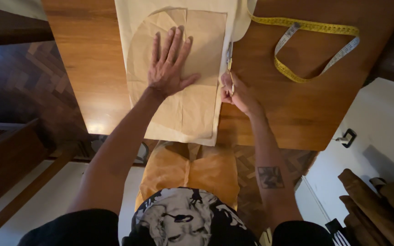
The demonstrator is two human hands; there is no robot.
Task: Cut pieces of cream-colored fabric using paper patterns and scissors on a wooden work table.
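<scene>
Orange shorts (190, 171) sit closest to the lens, just below the near edge of the brown wooden table (87, 68). On the table lies a pale cream fabric sheet (133, 18) with a tan paper pattern piece (192, 105) on top. Left hand (168, 66) is fully spread, palm flat, pressing the pattern, gripping nothing. Right hand (235, 91) is curled around metal scissors (229, 64) at the pattern's right edge, blades pointing away from the body. 1 yellow measuring tape (311, 45) loops on the table, right of the scissors, apart from both hands.
</scene>
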